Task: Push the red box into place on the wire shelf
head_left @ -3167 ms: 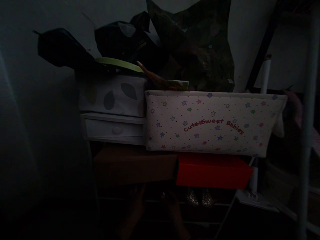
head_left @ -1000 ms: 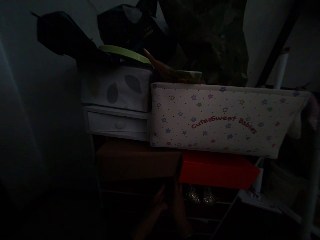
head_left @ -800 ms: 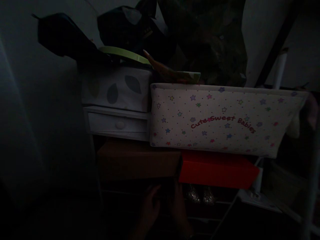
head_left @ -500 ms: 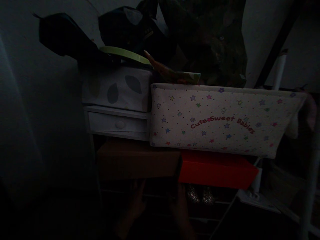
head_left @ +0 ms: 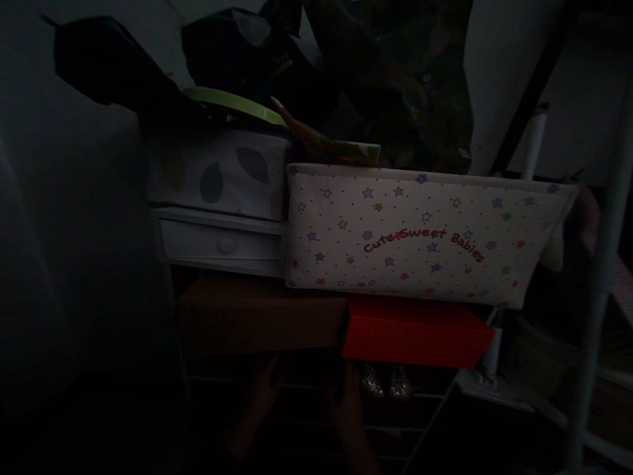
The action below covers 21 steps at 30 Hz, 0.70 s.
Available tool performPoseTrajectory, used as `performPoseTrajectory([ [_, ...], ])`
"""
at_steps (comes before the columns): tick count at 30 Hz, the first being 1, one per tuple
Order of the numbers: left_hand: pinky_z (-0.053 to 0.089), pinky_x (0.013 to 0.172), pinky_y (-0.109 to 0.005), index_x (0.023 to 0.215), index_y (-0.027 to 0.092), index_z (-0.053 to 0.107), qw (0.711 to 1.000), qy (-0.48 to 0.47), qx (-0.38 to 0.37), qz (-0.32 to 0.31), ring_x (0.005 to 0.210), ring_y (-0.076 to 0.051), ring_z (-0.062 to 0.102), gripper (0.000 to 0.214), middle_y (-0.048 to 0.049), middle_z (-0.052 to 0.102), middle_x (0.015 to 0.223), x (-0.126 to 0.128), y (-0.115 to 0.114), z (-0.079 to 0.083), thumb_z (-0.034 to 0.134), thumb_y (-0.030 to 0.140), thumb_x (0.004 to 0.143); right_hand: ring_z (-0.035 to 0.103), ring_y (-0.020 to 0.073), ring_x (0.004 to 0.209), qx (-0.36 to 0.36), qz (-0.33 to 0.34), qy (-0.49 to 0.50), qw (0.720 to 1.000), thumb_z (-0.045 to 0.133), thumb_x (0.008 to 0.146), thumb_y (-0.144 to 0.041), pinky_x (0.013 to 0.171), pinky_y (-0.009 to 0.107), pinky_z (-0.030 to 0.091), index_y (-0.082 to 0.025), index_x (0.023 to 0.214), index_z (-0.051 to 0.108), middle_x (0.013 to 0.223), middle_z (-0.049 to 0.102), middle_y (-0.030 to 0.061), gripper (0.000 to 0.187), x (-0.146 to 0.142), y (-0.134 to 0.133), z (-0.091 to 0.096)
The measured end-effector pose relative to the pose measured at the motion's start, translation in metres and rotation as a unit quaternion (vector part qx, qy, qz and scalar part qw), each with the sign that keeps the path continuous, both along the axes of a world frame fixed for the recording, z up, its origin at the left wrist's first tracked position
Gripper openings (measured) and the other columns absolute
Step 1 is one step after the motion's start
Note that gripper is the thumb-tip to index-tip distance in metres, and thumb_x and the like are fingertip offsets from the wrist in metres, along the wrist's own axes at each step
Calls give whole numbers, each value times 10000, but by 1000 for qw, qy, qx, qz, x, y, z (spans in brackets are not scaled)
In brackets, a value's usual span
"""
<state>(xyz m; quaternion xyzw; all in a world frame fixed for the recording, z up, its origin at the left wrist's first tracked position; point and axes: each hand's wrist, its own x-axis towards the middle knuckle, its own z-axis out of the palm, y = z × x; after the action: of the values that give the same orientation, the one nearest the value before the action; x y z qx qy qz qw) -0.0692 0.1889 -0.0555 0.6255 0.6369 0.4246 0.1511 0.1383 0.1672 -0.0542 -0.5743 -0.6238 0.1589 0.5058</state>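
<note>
The place is very dark. My left hand [head_left: 260, 394] and my right hand [head_left: 347, 404] reach into the dim shelf space just under a brown box [head_left: 257, 315] and a red box [head_left: 415, 332]. Both point away from me, about a hand's width apart. Their fingers vanish in shadow, so I cannot tell whether they hold anything. A pair of glittery shoes [head_left: 380, 382] sits just right of my right hand.
On the boxes rest a star-printed fabric bin [head_left: 420, 234] reading "Cute Sweet Babies" and a small white drawer [head_left: 220, 246] with a leaf-patterned box [head_left: 217, 173] on it. Dark bags [head_left: 247, 59] and a green plate [head_left: 232, 103] pile on top. A white rack post [head_left: 601, 277] stands right.
My hands, close together a second ago, have drawn apart under the brown box. The view has shifted slightly, so the shelf sits a little further left.
</note>
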Motion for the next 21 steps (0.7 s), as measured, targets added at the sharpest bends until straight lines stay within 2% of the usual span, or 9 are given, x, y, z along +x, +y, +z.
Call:
performPoseTrajectory([
  [3,363,1072,-492,1122,118,652,997,-60,9,39,1206,-332,545,486,-180,633,1244,-4,4,4,493,389,751,325,326,1367,-7,-12,-1,1000,467,819,-246,1090,504,343,-65,1389,318,1443,326,240,617,3,0,-2],
  [7,433,1008,-475,1009,162,675,984,-156,21,78,1112,-321,613,453,-150,704,1118,-4,3,14,528,480,723,311,342,1369,-20,-9,-4,1000,474,809,-254,1092,518,332,-33,1366,346,1432,330,262,614,5,0,2],
  [9,426,1016,-460,969,173,679,977,-194,31,85,1107,-315,615,439,-141,712,1104,0,1,20,554,499,703,308,341,1371,-21,-7,-5,1000,482,807,-260,1099,513,323,-26,1367,343,1423,339,265,622,6,-1,5],
  [12,411,1028,-462,970,138,673,966,-240,38,89,1106,-325,610,493,-177,697,1124,8,-3,26,576,519,674,333,330,1359,-20,-5,1,1000,485,809,-254,1097,498,334,-37,1381,321,1422,344,257,634,4,-2,8],
  [18,440,997,-465,971,161,668,947,-303,31,106,1066,-311,627,502,-157,705,1100,23,-6,26,572,564,688,306,317,1380,-13,-3,-3,1000,456,827,-237,1083,500,358,-52,1384,332,1461,319,243,600,-3,-4,3],
  [21,436,998,-479,987,137,651,940,-318,23,120,1076,-325,617,545,-183,683,1125,29,-8,26,567,589,694,343,303,1363,0,3,9,1000,468,826,-224,1068,497,384,-90,1382,348,1458,346,220,584,-5,-4,0],
])
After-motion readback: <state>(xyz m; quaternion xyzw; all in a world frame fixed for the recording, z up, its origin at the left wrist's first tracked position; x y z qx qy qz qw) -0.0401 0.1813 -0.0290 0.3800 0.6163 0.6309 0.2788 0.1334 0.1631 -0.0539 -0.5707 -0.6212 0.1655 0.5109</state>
